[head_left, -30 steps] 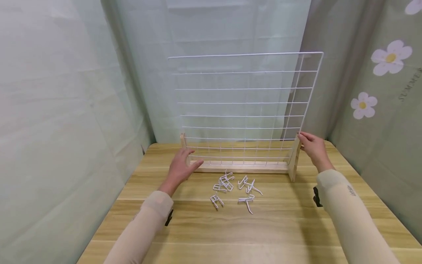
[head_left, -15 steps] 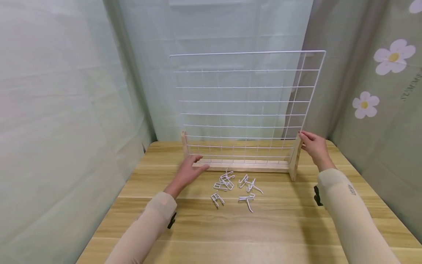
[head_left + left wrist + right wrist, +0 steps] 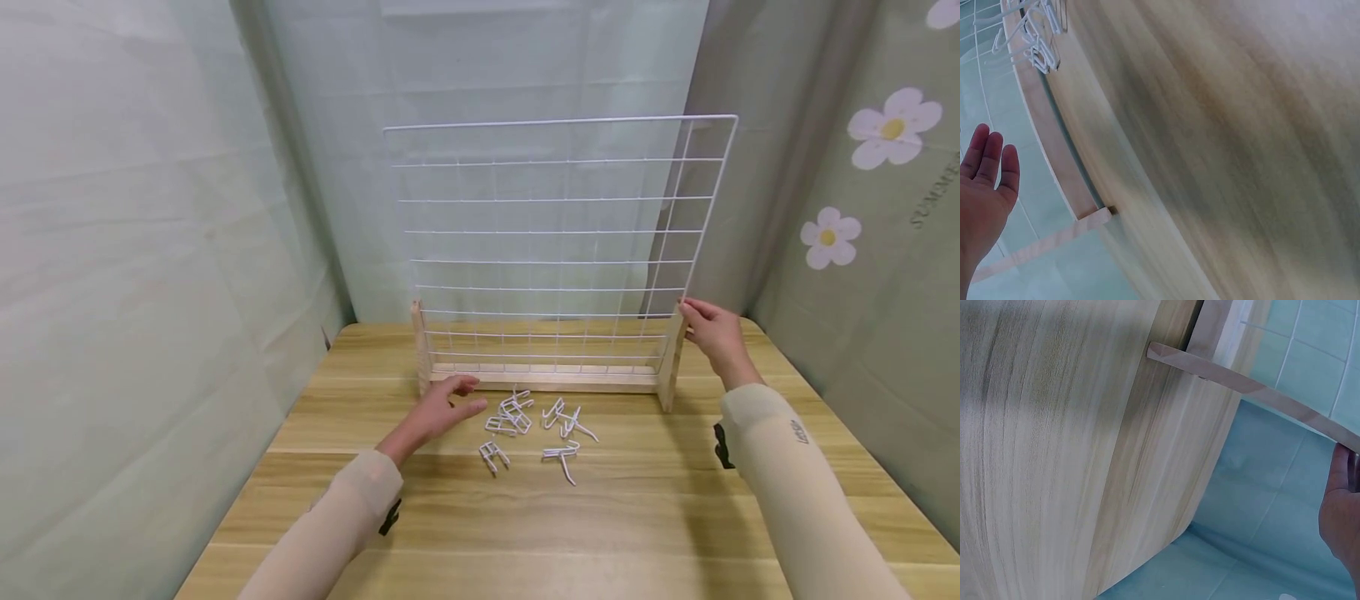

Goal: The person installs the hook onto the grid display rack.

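A white wire grid panel stands upright in a wooden base (image 3: 555, 387) between two wooden side posts. In the head view my right hand (image 3: 717, 340) pinches the top of the right side post (image 3: 670, 367), right where the grid's edge meets it. The right wrist view has that hand's fingers (image 3: 1339, 469) at the end of the post (image 3: 1241, 384). My left hand (image 3: 435, 413) is over the table in front of the base's left end, fingers spread and holding nothing. Just right of its fingertips lies a small pile of white wire hooks (image 3: 514, 417).
More white hooks lie on the wooden table (image 3: 615, 533): a short one (image 3: 492, 456) nearer the front, a long-pronged one (image 3: 564, 453) to its right, and others behind that. Pale curtains (image 3: 172, 250) close in the left, back and right sides.
My left hand has come away from the rack's left post, moving right and toward the front, near the hooks. The right hand has stayed at the right post.
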Tool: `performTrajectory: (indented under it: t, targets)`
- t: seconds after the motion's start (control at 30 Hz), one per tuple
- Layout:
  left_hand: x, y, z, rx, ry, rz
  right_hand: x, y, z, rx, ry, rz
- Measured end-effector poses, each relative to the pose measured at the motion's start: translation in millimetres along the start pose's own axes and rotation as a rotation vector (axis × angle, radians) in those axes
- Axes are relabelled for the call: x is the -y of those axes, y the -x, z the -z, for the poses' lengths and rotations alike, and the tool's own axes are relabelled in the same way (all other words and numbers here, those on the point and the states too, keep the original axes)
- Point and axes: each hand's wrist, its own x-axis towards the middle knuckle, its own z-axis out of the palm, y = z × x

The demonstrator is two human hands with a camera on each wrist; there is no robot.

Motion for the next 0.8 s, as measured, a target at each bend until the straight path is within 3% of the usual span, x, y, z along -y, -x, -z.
performTrajectory:
  t: [0.67,0.8]
  targets:
    - [4.4,1.8,-10.9,0.182,0.063,0.008,-3,-2,1,-0.003,-0.017,0.000]
    - [6.3,-0.1,-14.5,0.223,0.127,0.018,-2,-2,1,-0.003,-0.019,-0.004]
